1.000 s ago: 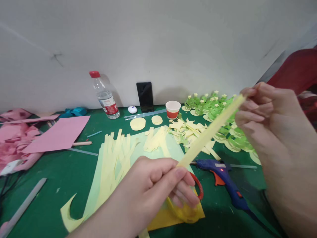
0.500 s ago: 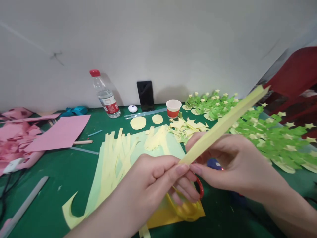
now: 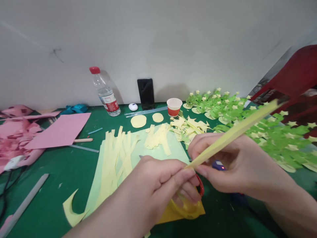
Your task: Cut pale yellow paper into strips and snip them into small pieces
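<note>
My left hand [image 3: 168, 185] is closed, with thumb and forefinger pinching the lower end of a long pale yellow paper strip [image 3: 232, 135]. The strip slants up to the right in front of my right hand [image 3: 223, 162], whose thumb and fingertips close on it near that same end. Below my left fingers show the red and yellow handles of scissors [image 3: 189, 210]; whether those fingers grip them I cannot tell. Loose yellow strips [image 3: 111, 158] lie on light green paper [image 3: 138, 142] beyond my left hand. A blue tool with a red light [image 3: 219, 165] is partly hidden behind my right hand.
Green paper plants with yellow stars [image 3: 267, 132] line the right side. Yellow scraps [image 3: 189, 127], a paper cup [image 3: 174, 107], a phone [image 3: 146, 94] and a water bottle [image 3: 106, 96] stand or lie toward the wall. Pink paper [image 3: 59, 130] is at left.
Both hands have shifted slightly right. The strip has tilted lower, its far end moving right and down, and its face has turned to show narrower.
</note>
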A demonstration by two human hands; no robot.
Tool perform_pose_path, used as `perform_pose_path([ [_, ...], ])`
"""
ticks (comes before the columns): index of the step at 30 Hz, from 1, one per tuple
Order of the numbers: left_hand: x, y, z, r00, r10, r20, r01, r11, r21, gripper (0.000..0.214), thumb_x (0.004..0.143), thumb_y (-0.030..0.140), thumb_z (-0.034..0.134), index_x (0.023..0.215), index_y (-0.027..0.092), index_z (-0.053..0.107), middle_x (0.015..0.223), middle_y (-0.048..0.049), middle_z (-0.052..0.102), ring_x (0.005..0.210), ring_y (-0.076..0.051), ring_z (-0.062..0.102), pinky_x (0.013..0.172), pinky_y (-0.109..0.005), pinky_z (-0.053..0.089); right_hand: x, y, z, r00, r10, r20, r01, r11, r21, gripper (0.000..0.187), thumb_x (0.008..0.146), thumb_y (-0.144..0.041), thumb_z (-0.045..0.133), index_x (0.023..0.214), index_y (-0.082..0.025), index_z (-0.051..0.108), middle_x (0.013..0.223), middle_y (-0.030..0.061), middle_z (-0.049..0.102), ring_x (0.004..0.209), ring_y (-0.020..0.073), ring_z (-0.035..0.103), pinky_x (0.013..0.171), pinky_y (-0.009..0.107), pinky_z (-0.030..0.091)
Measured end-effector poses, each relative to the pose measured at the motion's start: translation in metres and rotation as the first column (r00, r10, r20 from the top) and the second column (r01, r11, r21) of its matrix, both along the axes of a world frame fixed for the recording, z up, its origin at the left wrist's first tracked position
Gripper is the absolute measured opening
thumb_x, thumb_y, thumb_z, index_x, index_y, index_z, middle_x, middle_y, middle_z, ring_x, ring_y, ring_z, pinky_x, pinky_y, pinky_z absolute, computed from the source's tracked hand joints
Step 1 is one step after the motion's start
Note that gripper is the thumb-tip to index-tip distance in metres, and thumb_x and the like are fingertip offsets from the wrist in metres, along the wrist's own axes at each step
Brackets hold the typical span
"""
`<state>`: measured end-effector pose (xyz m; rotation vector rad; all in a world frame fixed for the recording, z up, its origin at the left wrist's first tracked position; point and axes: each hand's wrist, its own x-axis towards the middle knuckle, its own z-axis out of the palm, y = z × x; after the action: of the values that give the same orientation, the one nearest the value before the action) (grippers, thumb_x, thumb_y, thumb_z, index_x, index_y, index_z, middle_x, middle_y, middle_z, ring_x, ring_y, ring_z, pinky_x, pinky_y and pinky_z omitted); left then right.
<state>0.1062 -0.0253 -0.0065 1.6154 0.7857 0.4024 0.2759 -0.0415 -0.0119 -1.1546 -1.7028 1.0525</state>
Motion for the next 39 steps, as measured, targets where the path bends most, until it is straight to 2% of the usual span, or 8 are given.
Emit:
perform_pose_path([
  [3,-0.003,0.0,-0.001,1.0,0.003,0.004,-0.002,0.999,-0.045,0.034,0.09,0.032,0.044,0.069,0.015,0.066,0.073,0.0002,0.074,0.065,-0.007,0.068,0.06,-0.007,0.051,0.008,0.001,-0.001,0.998,-0.054,-0.04,0.055,0.998,0.027,0.009,0.067,-0.013,0.06,0.062,-0.02,0.06,0.062,-0.0028,0.059,0.041,0.0047,0.045,0.033,0.013,0.039],
  [6,-0.005,0.0,-0.001,1.0,-0.001,0.014,0.002,0.995,-0.096,0.034,0.09,0.033,0.045,0.071,0.015,0.066,0.073,0.0013,0.073,0.066,-0.007,0.068,0.06,-0.008,0.051,0.012,0.001,0.002,0.994,-0.089,-0.06,0.092,0.995,0.041,0.01,0.065,-0.013,0.063,0.06,-0.021,0.061,0.061,-0.0036,0.058,0.044,0.0063,0.05,0.035,0.013,0.041],
  [11,-0.006,-0.001,0.001,1.0,0.0,0.027,0.003,0.993,-0.122,0.033,0.09,0.033,0.045,0.071,0.015,0.066,0.073,0.0015,0.073,0.066,-0.007,0.068,0.06,-0.008,0.052,0.015,0.0,0.011,0.962,-0.256,-0.098,0.256,0.967,-0.011,0.009,0.062,-0.013,0.062,0.058,-0.021,0.06,0.059,-0.0053,0.056,0.038,0.0032,0.044,0.035,0.014,0.039],
  [16,-0.007,-0.001,0.002,1.0,-0.006,0.025,0.009,0.992,-0.126,0.032,0.09,0.033,0.046,0.072,0.015,0.065,0.074,0.0005,0.073,0.067,-0.009,0.068,0.059,-0.011,0.053,0.023,0.004,0.013,0.991,-0.122,-0.054,0.122,0.992,-0.012,0.007,0.061,-0.014,0.064,0.06,-0.021,0.062,0.057,-0.0032,0.059,0.035,0.0075,0.049,0.029,0.018,0.043],
  [21,-0.006,-0.001,0.002,1.0,-0.002,0.031,0.007,0.989,-0.151,0.032,0.089,0.033,0.046,0.072,0.015,0.065,0.073,0.0001,0.073,0.066,-0.01,0.068,0.059,-0.012,0.053,0.019,0.001,0.014,0.942,-0.283,-0.18,0.277,0.959,-0.054,0.012,0.059,-0.012,0.065,0.053,-0.022,0.064,0.058,-0.0036,0.059,0.034,0.0049,0.047,0.028,0.014,0.041],
  [28,-0.008,0.001,0.005,0.999,-0.024,0.031,0.028,0.988,-0.153,0.033,0.09,0.032,0.045,0.072,0.015,0.067,0.077,-0.0009,0.073,0.068,-0.01,0.068,0.059,-0.01,0.052,0.038,0.007,0.015,0.994,-0.066,-0.091,0.071,0.996,0.049,0.017,0.067,-0.01,0.066,0.068,-0.027,0.07,0.056,-0.0033,0.061,0.033,0.0087,0.051,0.03,0.021,0.045],
  [34,-0.009,0.001,0.005,0.998,-0.035,0.044,0.041,0.988,-0.15,0.033,0.091,0.03,0.045,0.073,0.016,0.068,0.075,0.0007,0.073,0.068,-0.009,0.068,0.061,-0.01,0.051,0.039,0.003,0.019,0.944,-0.292,-0.156,0.307,0.948,0.085,0.008,0.068,-0.024,0.073,0.062,-0.026,0.068,0.05,-0.0046,0.052,0.036,0.0055,0.046,0.032,0.021,0.038],
  [39,-0.009,0.001,0.005,0.998,-0.032,0.055,0.041,0.985,-0.166,0.033,0.091,0.029,0.045,0.073,0.017,0.069,0.072,0.002,0.072,0.068,-0.008,0.068,0.06,-0.009,0.051,0.041,0.001,0.021,0.924,-0.353,-0.151,0.369,0.924,0.1,0.013,0.065,-0.03,0.076,0.058,-0.023,0.068,0.056,-0.0011,0.057,0.038,0.006,0.047,0.032,0.023,0.033],
])
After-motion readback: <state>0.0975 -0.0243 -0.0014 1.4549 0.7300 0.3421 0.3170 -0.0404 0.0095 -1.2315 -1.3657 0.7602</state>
